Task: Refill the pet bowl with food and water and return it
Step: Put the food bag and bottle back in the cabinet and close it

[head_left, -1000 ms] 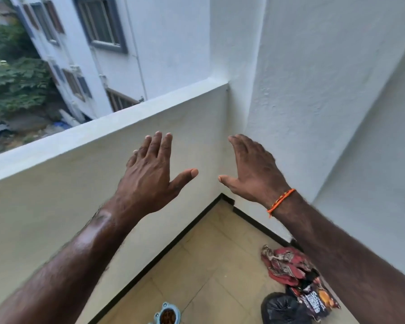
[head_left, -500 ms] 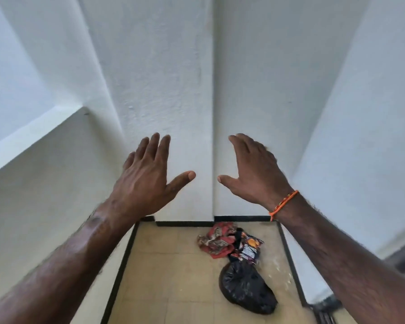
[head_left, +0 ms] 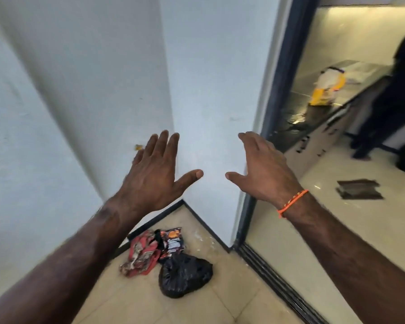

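Head view, left to right: your left hand [head_left: 156, 174] is raised with its fingers spread straight, gripping nothing. Below it on the tiled balcony floor lie a crumpled red printed wrapper [head_left: 142, 254] and, touching it, a knotted black plastic bag [head_left: 184, 274]. Your right hand [head_left: 263, 170], an orange thread bracelet [head_left: 291, 203] at the wrist, is equally spread and empty. Right of it a dark sliding-door track [head_left: 276, 280] leads to a kitchen with a yellow-and-white bag [head_left: 326, 90] on its dark counter. The pet bowl is nowhere in sight, so which hand lies nearer it cannot be told; you must find it first.
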